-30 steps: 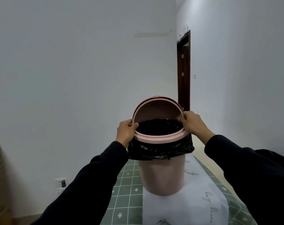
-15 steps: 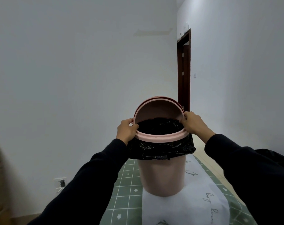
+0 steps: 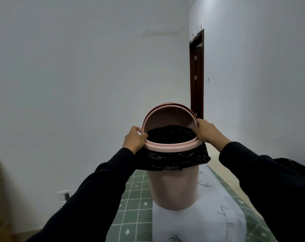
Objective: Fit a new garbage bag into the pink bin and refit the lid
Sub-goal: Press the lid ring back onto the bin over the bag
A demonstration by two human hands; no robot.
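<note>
The pink bin (image 3: pixel 173 187) stands on a table with a green checked cloth. A black garbage bag (image 3: pixel 172 158) lines it, and its edge hangs over the rim as a crumpled skirt. The pink lid ring (image 3: pixel 170 147) sits on the rim over the bag, with its flap (image 3: pixel 169 119) tipped up at the back. My left hand (image 3: pixel 134 139) grips the ring's left side. My right hand (image 3: pixel 206 131) grips its right side. Inside the ring the bag's dark interior (image 3: pixel 170 136) shows.
The checked cloth (image 3: pixel 136 194) has a white runner (image 3: pixel 188 224) under the bin. A dark door (image 3: pixel 197 74) stands behind the bin in the right wall. A wall socket (image 3: pixel 65 195) sits low at left. Dark fabric (image 3: pixel 293 167) lies at the right edge.
Both hands keep their grip on the lid ring. The ring and hands have shifted only slightly on the bin's rim.
</note>
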